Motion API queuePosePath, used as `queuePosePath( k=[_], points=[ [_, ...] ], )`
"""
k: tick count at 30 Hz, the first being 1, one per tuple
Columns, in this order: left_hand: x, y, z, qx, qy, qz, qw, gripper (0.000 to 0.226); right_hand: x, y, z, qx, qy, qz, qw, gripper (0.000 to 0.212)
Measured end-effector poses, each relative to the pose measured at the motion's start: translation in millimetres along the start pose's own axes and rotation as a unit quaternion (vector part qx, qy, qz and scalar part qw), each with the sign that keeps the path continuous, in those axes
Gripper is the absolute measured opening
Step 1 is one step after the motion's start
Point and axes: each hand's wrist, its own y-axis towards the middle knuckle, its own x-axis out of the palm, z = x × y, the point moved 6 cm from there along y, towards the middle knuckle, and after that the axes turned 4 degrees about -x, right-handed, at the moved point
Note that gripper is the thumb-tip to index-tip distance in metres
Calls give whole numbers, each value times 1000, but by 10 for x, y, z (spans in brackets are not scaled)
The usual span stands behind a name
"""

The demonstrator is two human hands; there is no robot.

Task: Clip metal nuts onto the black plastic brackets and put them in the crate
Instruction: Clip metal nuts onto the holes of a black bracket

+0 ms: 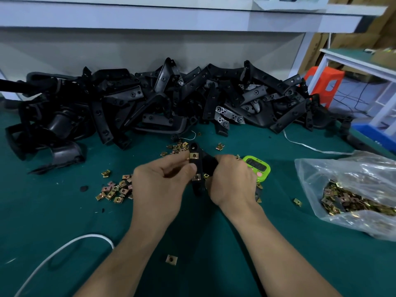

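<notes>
A black plastic bracket (200, 160) stands roughly upright between both hands over the green table. Two brass metal nuts sit clipped on its left edge, one near the top (194, 155) and one lower down (196, 177). My left hand (159, 179) grips the bracket's left side, thumb lying between the two nuts. My right hand (232, 177) curls round the bracket's right side and hides that part. Loose nuts (115, 190) lie scattered left of my hands, with more (179, 146) behind the bracket. No crate is in view.
A long heap of black brackets (162, 101) fills the back of the table. A clear plastic bag of nuts (353, 196) lies at the right. A green timer (258, 166) sits behind my right hand. A white cable (64, 247) curves at lower left, and a single nut (171, 259) lies near me.
</notes>
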Motion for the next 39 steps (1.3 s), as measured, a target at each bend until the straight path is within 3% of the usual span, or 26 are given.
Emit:
queuePosePath(
  k=[9, 14, 19, 23, 25, 29, 33, 37, 39],
  points=[
    [220, -70, 350, 13, -74, 1, 997, 39, -582, -26, -34, 26, -34, 67, 997, 16],
    [733, -84, 919, 67, -65, -31, 995, 25, -1354, -68, 232, 42, -108, 113, 987, 46],
    [1706, -455, 1411, 103, -27, -158, 982, 34, -2045, -361, 1018, 141, -137, 148, 969, 40],
    [2632, -967, 1527, 94, 43, -293, 950, 13, -2293, -849, 1907, 255, -111, 116, 954, 26],
    [3078, -1242, 1523, 109, 116, -335, 929, 18, -2313, -1156, 2329, 290, -85, 88, 949, 17],
    [3889, -1694, 1224, -42, 126, -381, 915, 19, -2392, -1701, 2975, 293, -108, 79, 947, 15],
    [4450, -2026, 901, -131, 114, -400, 900, 15, -2376, -1959, 3414, 312, -162, 47, 935, 22],
    [5008, -1996, 813, -156, 88, -424, 888, 9, -2427, -1632, 3907, 331, -164, 59, 927, 13],
    [5292, -1938, 888, -148, 79, -477, 863, 20, -2550, -1209, 4230, 349, -154, 60, 922, 7]
  ],
)
